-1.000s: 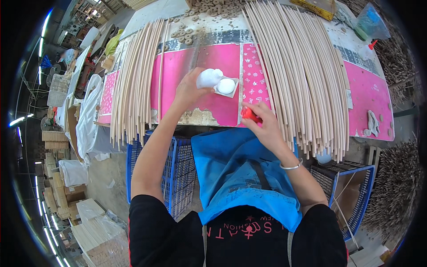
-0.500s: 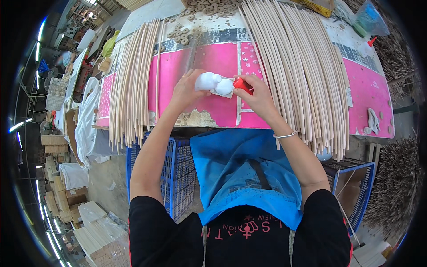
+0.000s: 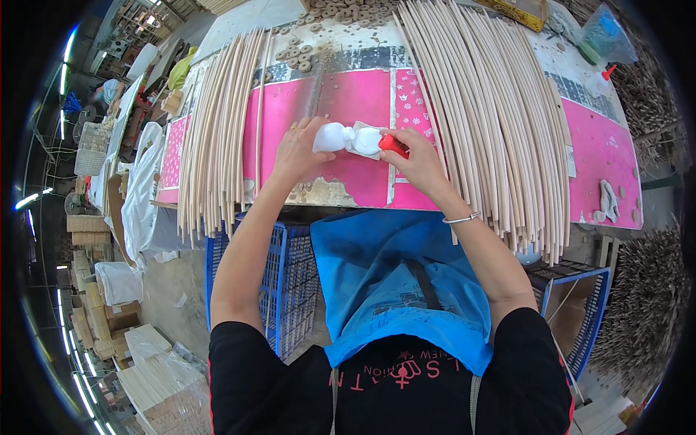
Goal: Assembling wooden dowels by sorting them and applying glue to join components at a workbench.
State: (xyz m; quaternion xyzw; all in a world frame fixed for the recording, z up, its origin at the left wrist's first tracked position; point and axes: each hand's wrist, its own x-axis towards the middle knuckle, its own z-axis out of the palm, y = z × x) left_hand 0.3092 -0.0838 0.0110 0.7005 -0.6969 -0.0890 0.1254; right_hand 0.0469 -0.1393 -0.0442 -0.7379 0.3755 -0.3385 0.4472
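My left hand [image 3: 296, 154] is closed around a white plastic bottle [image 3: 330, 138], which lies tilted with its neck pointing right. The neck meets a small white container [image 3: 367, 141] over the pink tabletop; whether it is an open dish or a second bottle I cannot tell for sure. In my right hand [image 3: 420, 164] a red nozzle cap [image 3: 392, 146] is pinched between thumb and fingers, right beside that container. Whether the right fingers also touch the container is hidden.
Long wooden rods lie in a wide bundle [image 3: 493, 123] on the right and a narrower one [image 3: 217, 130] on the left. Brown rings [image 3: 297, 54] are scattered at the back. A red-tipped bottle [image 3: 600, 82] stands far right. Blue crates [image 3: 286, 283] sit below the table.
The white bottle has shifted slightly left and lies more level, its neck now showing at the container. My right hand with the red cap has moved only a little.
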